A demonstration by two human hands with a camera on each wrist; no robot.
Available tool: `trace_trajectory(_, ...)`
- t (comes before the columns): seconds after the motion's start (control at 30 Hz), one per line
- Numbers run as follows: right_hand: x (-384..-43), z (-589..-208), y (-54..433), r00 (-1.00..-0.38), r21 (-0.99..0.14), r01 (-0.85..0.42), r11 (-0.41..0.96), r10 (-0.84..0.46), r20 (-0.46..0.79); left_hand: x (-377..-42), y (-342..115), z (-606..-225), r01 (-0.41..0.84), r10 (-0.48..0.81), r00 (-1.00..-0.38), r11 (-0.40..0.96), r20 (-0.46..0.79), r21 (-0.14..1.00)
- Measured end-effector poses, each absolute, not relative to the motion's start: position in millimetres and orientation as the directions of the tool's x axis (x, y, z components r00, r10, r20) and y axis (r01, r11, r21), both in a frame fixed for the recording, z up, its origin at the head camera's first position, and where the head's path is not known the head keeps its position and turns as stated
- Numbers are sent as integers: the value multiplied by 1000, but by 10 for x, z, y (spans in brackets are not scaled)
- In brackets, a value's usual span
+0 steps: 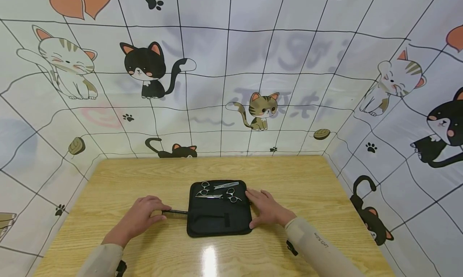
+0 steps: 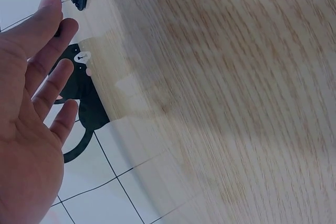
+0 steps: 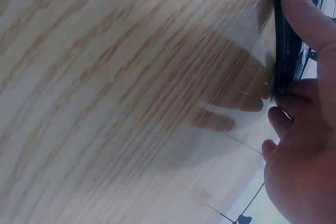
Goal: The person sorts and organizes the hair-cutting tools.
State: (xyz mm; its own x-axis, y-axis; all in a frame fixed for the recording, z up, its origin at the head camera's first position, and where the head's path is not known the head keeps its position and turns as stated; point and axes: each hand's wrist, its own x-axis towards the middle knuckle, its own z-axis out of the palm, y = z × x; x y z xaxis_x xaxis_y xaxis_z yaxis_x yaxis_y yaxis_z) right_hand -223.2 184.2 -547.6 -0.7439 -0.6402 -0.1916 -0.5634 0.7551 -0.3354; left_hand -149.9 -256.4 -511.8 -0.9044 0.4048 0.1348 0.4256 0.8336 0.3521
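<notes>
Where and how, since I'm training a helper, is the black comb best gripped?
The black comb is probably best pinched at its outer end, from the person's left: that end juts past the black case, leaving it easier to reach, while the rest lies along the case. The left hand pinches it there.

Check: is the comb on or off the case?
Partly off: the comb juts leftward past the black case, pinched by the left hand.

Stretches out as a wood-grained worktop [image 1: 144, 174] with a bright glare. Bears a flat black case [image 1: 217, 227].
</notes>
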Motion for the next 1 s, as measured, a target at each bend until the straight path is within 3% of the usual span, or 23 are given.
trace_trajectory(1.0,-2216,-5484,1819,-750,-322,-550,771,-625,-217,-1492,-2465,-5213,399,400,-913,836,78,377)
